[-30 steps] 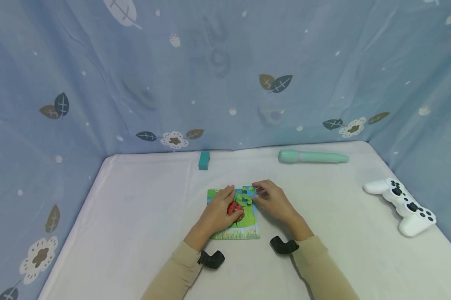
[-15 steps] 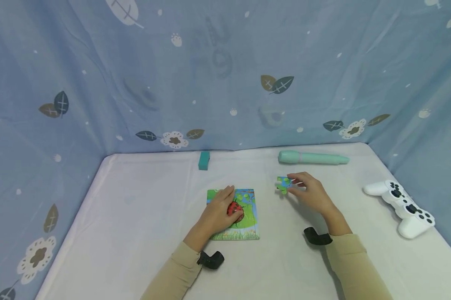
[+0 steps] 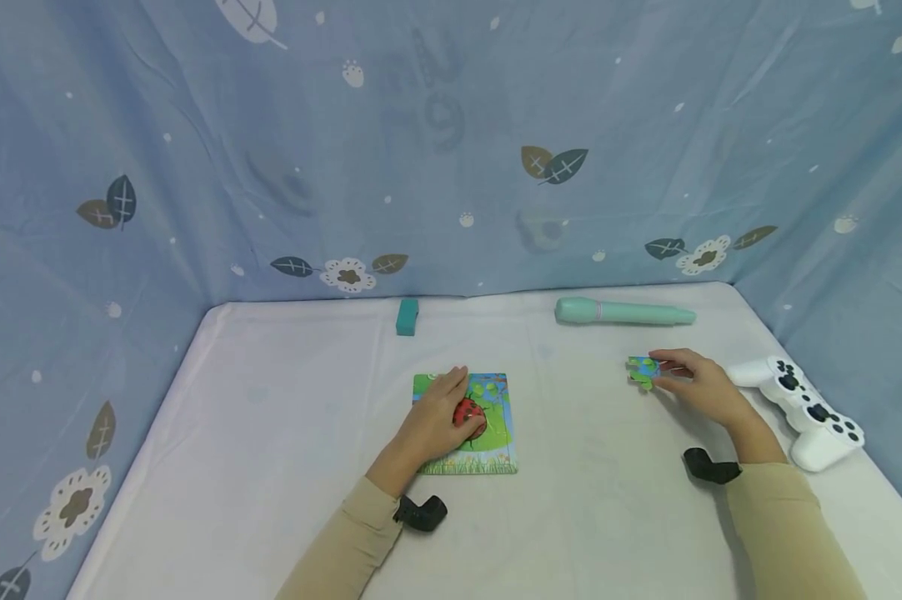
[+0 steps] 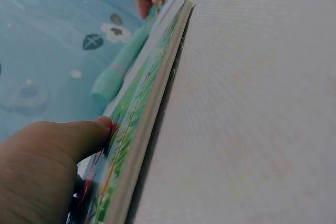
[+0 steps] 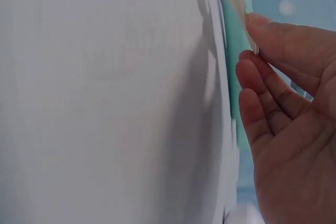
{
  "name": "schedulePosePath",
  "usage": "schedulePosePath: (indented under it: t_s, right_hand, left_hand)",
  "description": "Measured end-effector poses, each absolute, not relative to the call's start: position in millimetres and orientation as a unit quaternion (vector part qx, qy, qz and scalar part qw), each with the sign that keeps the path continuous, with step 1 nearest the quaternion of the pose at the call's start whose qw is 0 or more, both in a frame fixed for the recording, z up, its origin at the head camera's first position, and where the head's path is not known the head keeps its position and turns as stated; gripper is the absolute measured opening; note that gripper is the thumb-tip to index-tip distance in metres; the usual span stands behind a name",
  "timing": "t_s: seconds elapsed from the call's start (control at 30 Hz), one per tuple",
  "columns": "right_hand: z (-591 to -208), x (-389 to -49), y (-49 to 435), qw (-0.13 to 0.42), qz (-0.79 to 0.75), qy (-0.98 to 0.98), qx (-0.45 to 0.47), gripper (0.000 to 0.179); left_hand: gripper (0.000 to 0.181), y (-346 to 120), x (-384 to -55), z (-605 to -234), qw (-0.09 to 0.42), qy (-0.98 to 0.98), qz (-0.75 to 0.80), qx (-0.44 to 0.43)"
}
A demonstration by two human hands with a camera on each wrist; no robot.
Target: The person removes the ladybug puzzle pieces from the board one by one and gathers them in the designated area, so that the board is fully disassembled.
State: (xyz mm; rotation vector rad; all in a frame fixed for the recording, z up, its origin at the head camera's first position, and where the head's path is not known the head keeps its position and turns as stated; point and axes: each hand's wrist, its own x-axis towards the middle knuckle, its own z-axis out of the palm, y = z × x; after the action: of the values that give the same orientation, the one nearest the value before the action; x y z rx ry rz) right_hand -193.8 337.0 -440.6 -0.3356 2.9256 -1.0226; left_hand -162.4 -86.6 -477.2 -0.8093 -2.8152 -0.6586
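A ladybug jigsaw puzzle [image 3: 488, 450] in a board lies flat in the middle of the white table. My left hand [image 3: 432, 423] rests on its left half with straight fingers, covering part of the picture. The left wrist view shows the thumb [image 4: 94, 132] on the printed face, above the board's thick edge. Farther right, my right hand [image 3: 702, 387] pinches a blue and green puzzle piece [image 3: 643, 372] by its right side, between thumb and fingers. In the right wrist view the puzzle piece [image 5: 239, 6] appears edge-on and off the cloth.
A turquoise block [image 3: 407, 317] lies near the back edge. A mint-green microphone-shaped stick [image 3: 623, 312] lies at the back right, behind the right hand. A white game controller [image 3: 804, 408] sits by the right edge. Blue patterned curtain [image 3: 451, 150] surrounds the table.
My right hand has lifted the piece off the puzzle's upper right and carried it rightward, toward the controller. My left hand has stayed on the puzzle.
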Motion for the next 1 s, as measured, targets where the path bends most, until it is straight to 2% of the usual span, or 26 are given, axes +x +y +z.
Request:
schedulePosePath:
  t_s: [0.33, 0.6, 1.0]
  right_hand:
    - [-445.2, -198.2, 356.5, 0.065, -0.321, 0.940, -0.094, 0.047]
    - [-451.0, -199.4, 358.8, 0.047, -0.310, 0.942, -0.117, 0.042]
    - [-434.0, -194.3, 351.1, 0.051, -0.351, 0.931, -0.088, 0.056]
  left_hand:
    - [0.069, -87.2, -163.2, -477.9, 0.067, -0.936, -0.216, -0.268]
    - [0.070, -87.0, -161.2, -476.3, 0.061, -0.938, -0.212, -0.267]
    - [0.071, -85.4, -161.6, -476.2, 0.053, -0.935, -0.230, -0.265]
